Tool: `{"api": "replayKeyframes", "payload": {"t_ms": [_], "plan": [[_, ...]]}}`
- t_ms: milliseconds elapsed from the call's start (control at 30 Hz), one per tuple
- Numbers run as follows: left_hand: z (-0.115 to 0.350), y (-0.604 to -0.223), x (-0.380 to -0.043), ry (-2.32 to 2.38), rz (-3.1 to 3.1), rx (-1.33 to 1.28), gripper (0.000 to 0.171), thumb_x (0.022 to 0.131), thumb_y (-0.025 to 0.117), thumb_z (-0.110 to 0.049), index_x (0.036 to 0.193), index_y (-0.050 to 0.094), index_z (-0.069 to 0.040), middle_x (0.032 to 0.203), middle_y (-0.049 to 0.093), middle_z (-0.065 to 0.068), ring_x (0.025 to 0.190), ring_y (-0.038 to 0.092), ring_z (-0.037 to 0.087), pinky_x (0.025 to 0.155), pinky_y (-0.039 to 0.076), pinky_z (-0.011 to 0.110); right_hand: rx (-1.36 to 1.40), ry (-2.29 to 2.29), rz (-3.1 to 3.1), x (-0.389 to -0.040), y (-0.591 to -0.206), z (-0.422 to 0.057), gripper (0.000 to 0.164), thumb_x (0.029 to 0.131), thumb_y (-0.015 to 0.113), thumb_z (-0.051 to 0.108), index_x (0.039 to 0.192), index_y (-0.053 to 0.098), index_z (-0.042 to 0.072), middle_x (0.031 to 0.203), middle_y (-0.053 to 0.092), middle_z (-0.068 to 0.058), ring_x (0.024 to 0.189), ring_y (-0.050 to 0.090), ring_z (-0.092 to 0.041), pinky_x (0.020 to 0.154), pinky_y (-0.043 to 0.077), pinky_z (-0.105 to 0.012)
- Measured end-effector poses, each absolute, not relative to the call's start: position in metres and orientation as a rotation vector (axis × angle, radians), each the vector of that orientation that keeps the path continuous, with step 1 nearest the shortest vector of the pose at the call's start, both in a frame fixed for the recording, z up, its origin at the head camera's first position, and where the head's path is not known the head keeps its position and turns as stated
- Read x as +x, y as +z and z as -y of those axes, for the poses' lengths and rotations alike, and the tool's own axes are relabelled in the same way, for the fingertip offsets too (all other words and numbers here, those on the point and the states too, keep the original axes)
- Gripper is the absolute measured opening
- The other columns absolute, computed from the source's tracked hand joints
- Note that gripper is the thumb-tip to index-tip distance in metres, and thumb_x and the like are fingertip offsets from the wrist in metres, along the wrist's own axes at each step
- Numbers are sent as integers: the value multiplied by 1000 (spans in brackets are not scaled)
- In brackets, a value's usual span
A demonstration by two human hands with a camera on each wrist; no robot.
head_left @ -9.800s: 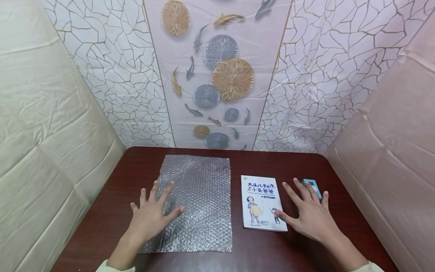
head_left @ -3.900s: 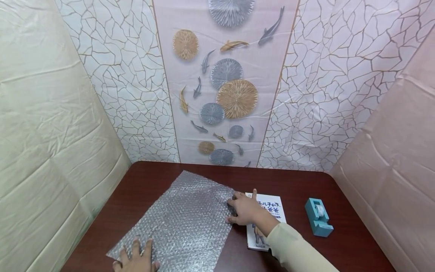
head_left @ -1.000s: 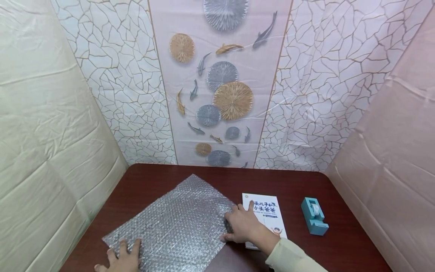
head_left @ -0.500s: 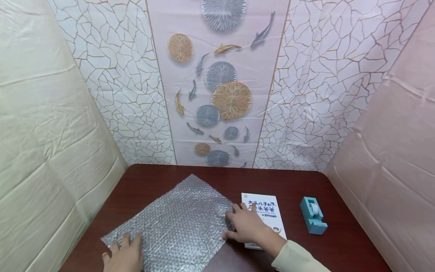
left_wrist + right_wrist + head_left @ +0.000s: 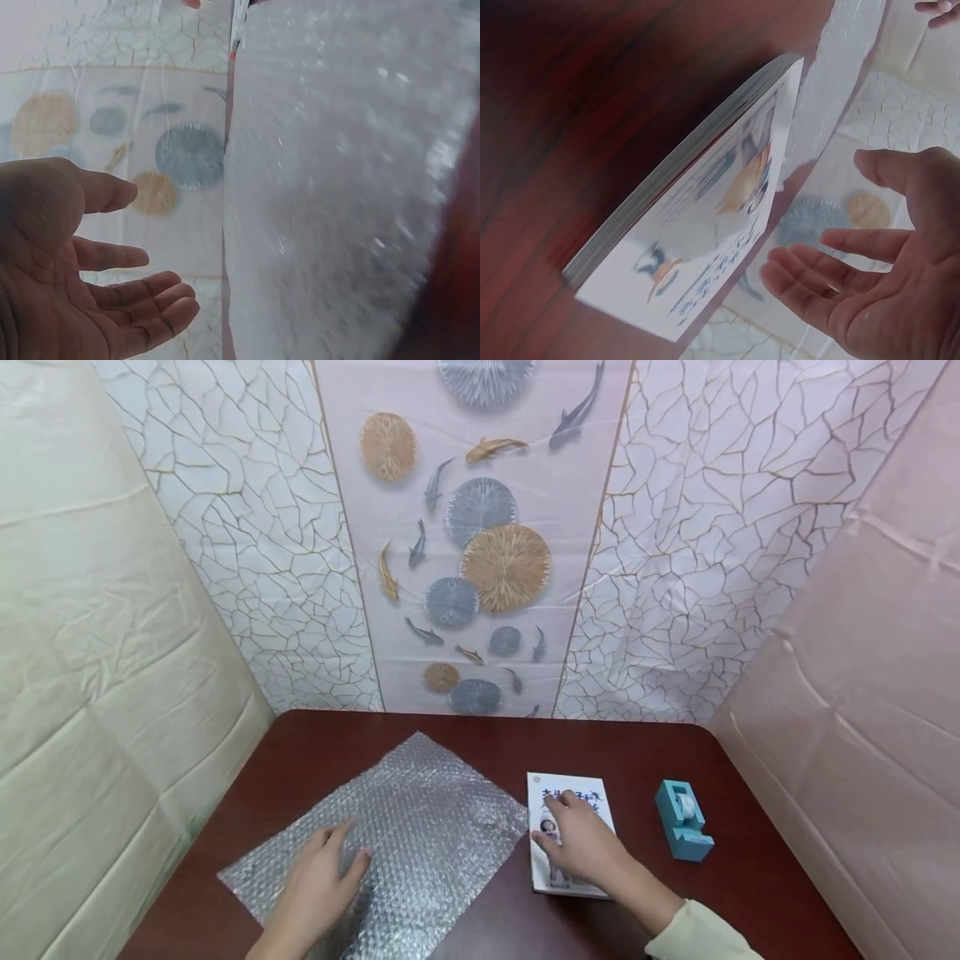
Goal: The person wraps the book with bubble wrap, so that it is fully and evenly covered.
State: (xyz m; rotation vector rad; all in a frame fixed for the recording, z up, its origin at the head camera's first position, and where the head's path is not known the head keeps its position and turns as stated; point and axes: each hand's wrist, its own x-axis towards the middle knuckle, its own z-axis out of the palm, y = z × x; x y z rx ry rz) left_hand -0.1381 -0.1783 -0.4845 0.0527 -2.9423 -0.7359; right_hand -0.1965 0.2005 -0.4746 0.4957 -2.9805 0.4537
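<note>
A sheet of bubble wrap (image 5: 420, 827) lies turned at an angle on the table, its right corner reaching the book. Above its lower left part hovers my left hand (image 5: 318, 881), fingers loosely bent and holding nothing; the left wrist view shows the same hand (image 5: 97, 262) apart from the sheet. My right hand (image 5: 581, 843) is over the white picture book (image 5: 540, 877), covering part of its cover. In the right wrist view, a gap shows between the relaxed fingers (image 5: 810, 292) and the book (image 5: 705, 225), which lies flat on the table.
A turquoise tape dispenser (image 5: 684, 822) with a roll of tape stands right of the book. The dark red table (image 5: 480, 727) ends at a patterned back wall (image 5: 480, 568). Pale cloth walls (image 5: 135, 693) rise along the left and right sides.
My right hand has let go of the bubble wrap's right corner and moved over the book. My left hand has lifted off the sheet. Earlier the sheet was turned from straight to angled.
</note>
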Motion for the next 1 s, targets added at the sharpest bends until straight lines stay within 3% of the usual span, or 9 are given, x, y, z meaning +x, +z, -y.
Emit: {"api": "replayKeyframes", "payload": {"t_ms": [333,467,667,1000], "plan": [[152,-475,-147,-808,2872,-99,61,108,72,-35,152,60,5,147,63,31,133,64,53,108,55,71,269,349,3048,-189,-472,-232,53,97,86,28,132,72,-9,125,71,-29,106,75,-37,90,65,-55],[142,-478,-150,-816,2838,-114,59,107,72,-36,150,62,3,143,65,28,130,66,49,105,58,68,153,334,3098,-187,-476,-239,53,97,86,28,131,72,-10,122,70,-27,102,73,-32,91,65,-53],[123,-483,-158,-835,2814,-143,57,107,73,-37,148,65,2,138,67,24,122,69,43,99,62,61,41,330,3149,-183,-481,-252,49,97,84,28,122,74,-13,109,67,-22,87,64,-25,80,62,-46],[103,-485,-161,-883,2815,-163,53,106,74,-36,145,68,0,135,69,19,123,69,39,102,60,60,-37,403,3174,-183,-491,-271,46,98,83,23,121,72,-16,104,66,-21,83,62,-24,78,61,-46]]}}
